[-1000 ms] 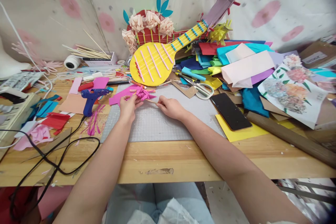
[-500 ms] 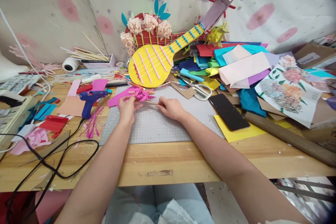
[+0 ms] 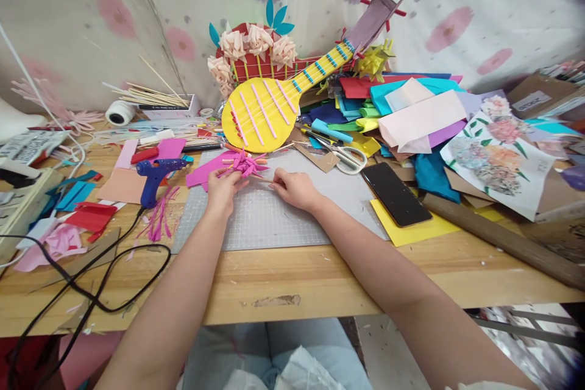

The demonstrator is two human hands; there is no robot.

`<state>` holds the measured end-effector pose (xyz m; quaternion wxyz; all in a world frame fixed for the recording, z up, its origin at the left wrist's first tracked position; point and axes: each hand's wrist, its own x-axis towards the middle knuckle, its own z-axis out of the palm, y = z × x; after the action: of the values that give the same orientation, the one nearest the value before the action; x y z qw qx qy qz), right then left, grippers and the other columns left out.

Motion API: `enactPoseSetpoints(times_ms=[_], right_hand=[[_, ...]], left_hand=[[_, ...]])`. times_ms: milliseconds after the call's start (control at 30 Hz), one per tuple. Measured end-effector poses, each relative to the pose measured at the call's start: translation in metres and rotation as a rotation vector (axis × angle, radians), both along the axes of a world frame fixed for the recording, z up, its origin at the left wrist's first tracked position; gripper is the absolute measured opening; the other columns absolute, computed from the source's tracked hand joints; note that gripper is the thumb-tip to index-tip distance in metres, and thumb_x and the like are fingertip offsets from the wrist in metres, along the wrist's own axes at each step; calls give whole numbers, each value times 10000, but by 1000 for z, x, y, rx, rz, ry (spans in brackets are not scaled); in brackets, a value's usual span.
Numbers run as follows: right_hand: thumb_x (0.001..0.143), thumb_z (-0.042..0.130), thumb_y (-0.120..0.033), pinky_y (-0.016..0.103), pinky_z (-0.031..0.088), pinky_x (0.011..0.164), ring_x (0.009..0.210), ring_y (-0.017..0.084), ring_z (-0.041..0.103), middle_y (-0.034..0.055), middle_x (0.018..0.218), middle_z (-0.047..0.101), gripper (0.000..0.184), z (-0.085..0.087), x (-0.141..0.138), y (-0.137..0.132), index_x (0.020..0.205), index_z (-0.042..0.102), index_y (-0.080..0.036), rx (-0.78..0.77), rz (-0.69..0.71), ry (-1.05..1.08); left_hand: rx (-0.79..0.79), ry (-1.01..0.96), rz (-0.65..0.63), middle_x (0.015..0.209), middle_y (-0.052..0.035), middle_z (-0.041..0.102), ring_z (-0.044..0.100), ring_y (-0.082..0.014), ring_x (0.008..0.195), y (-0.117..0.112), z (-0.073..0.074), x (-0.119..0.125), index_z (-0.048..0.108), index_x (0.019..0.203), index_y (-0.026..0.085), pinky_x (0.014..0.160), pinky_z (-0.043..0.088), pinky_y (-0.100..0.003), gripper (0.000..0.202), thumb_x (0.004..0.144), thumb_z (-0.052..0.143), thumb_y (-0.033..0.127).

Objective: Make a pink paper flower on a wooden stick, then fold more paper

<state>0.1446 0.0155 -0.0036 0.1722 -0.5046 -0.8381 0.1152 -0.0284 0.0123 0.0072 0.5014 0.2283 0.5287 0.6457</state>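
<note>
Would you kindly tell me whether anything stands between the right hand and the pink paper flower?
Nothing visible blocks the way: only the thin stick, pinched by the right hand, lies in the gap toward the pink paper flower, which the left hand holds.

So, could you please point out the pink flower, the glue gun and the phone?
Pink flower (image 3: 248,162), head view, on its petals.
Glue gun (image 3: 154,173), head view, on its blue body.
Phone (image 3: 397,195), head view, on its dark screen.
</note>
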Motion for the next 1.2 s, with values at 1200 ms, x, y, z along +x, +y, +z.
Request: enactPoseSetpoints(times_ms=[1200], right_hand=[[794, 446, -375, 220, 287, 549, 570, 110, 460, -25, 632, 557, 207, -9, -11, 7, 772, 563, -205, 11, -267, 374]], left_hand=[[-46, 15, -152, 708, -17, 610, 628, -128, 616, -3, 3, 10, 427, 858, 162, 565, 523, -268, 225, 694, 575, 118]])
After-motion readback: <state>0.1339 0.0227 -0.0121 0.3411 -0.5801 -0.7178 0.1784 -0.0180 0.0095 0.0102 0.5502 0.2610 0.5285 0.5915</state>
